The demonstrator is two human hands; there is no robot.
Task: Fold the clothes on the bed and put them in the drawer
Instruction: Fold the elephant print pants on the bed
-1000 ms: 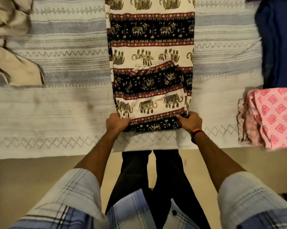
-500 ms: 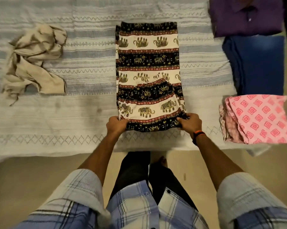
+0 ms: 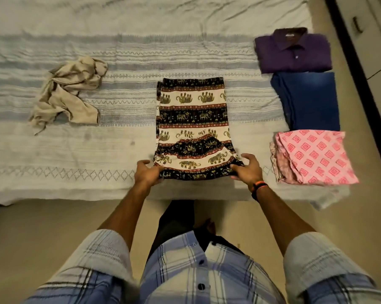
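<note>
A bed (image 3: 75, 150) covered in a pale woven spread with grey-blue stripes and a diamond border fills the upper part of the view, its near edge running across in front of a person in a plaid shirt with rolled sleeves. At the middle of that near edge lies a pair of elephant-print trousers (image 3: 191, 119), folded into a long rectangle whose length runs away from the person toward the far edge. The garment's near end sits between the two hands, the rest stretching flat beyond them.

Along the right edge of the bed, three folded pieces lie in a row: a purple shirt (image 3: 292, 51) farthest, a blue garment (image 3: 308, 99) next, touching it, and a pink patterned cloth (image 3: 314, 156) nearest the front. Toward the left side, well apart from the trousers, a beige garment (image 3: 69, 93) lies crumpled and unfolded.

The left hand (image 3: 146, 173) grips the near left corner of the trousers, fingers curled around the dark hem. The right hand (image 3: 246, 168), an orange-and-black band at its wrist, pinches the near right corner with thumb and lower fingers, its upper fingers partly spread above the cloth.
</note>
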